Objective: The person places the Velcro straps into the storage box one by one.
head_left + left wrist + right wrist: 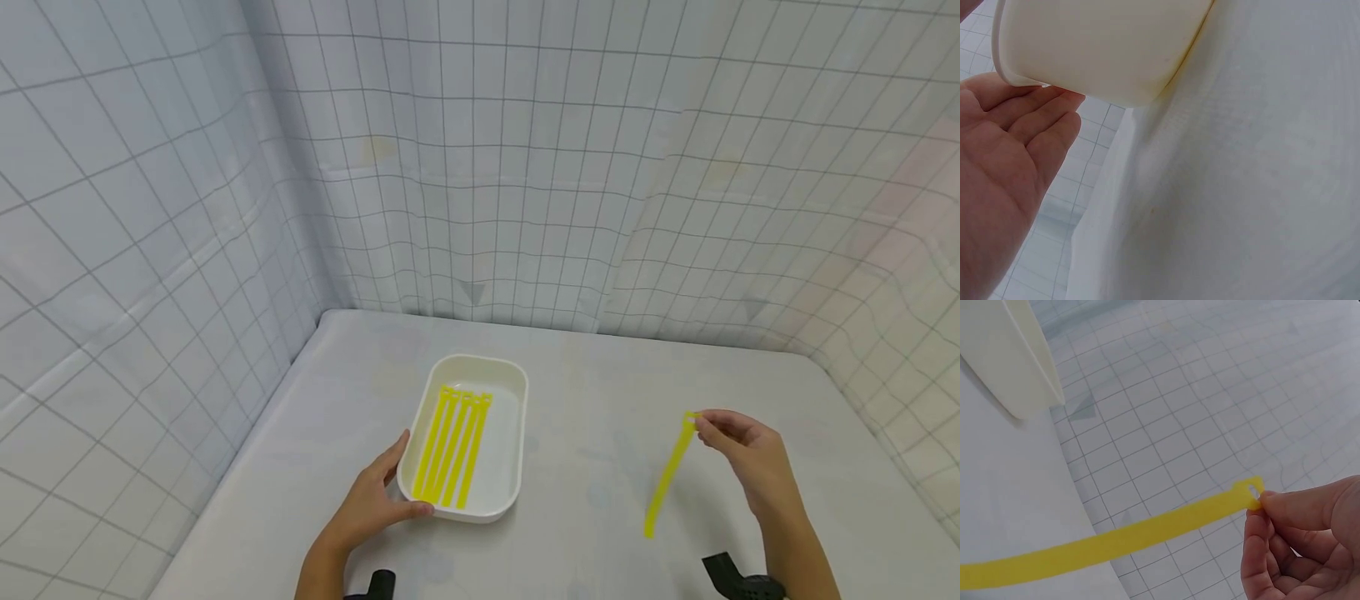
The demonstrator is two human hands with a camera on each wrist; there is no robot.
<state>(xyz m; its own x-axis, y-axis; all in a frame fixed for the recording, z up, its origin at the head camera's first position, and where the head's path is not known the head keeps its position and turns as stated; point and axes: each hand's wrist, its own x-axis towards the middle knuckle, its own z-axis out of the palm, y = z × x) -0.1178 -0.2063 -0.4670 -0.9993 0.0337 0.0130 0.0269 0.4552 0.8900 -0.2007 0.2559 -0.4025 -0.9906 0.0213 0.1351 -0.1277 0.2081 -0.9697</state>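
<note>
A white tray (501,433) stands left of centre on the table. Several yellow cable ties (452,446), flat straps with slotted heads, lie side by side along its left half. My left hand (371,504) holds the tray's near left corner, thumb on the front rim and fingers along the left side. In the left wrist view, those fingers (1047,119) reach under the tray's rim. Out to the right, my right hand (742,446) pinches another yellow cable tie (1110,544) by its slotted head between thumb and fingertips. The strap's long tail hangs down toward the near side.
A white cloth-covered table (585,467) carries the tray. White sheets with a dark grid (480,183) hang behind the table and at both sides. Black wrist bands (742,579) show at the lower edge.
</note>
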